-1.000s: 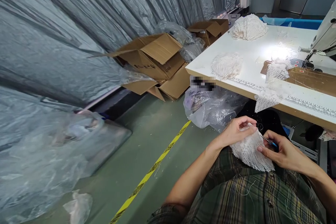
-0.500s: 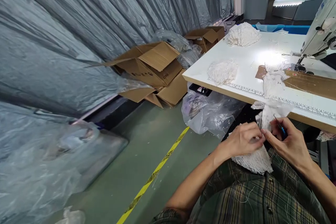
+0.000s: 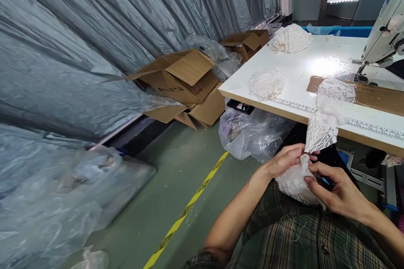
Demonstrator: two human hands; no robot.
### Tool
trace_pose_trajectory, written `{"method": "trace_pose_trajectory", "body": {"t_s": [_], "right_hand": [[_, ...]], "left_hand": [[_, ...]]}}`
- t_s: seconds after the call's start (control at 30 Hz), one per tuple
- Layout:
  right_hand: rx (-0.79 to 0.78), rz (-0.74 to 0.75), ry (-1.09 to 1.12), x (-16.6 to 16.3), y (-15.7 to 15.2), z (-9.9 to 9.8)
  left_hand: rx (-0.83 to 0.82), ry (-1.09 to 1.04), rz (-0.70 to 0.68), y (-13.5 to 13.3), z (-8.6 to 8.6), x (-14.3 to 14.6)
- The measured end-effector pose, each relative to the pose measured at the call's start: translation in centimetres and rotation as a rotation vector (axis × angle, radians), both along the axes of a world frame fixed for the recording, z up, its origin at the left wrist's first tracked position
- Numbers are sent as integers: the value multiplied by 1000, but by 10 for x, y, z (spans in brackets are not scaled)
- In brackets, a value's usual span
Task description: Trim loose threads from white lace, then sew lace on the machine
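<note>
Your right hand (image 3: 339, 189) sits lower than before, pinching white lace (image 3: 296, 185); your left hand (image 3: 286, 162) grips unclearly; keep the blue tool (image 3: 325, 182) off the mesh

Forearms (image 3: 240, 210) angled inward, left hand (image 3: 286, 162) curved, right hand (image 3: 339, 187) pinching, hands close together

The person here wears a dark green, black and tan plaid shirt (image 3: 280, 235), pale loose threads (image 3: 299, 233) across its front near a button (image 3: 325, 250).
</note>
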State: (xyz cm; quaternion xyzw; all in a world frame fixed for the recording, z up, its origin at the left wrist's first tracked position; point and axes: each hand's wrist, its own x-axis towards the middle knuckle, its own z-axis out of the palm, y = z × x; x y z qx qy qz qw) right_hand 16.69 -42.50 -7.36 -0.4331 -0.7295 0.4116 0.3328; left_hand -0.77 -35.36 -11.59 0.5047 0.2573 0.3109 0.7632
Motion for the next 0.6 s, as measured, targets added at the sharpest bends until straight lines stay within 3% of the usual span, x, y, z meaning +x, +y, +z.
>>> {"method": "trace_pose_trajectory", "body": {"t_s": [0.07,0.13,0.37,0.6], "right_hand": [[-19,30,-3,2,-1,-1],[-43,57,-9,6,1,-3],[-141,-34,-87,17,21,-17],[-188,2,-103,9,38,-25]], "left_hand": [[-138,-38,-54,-5,0,1],[-168,12,-6,-10,2,-1],[-14,218,116,-12,10,-8],[39,214,148,-13,6,-9]]}}
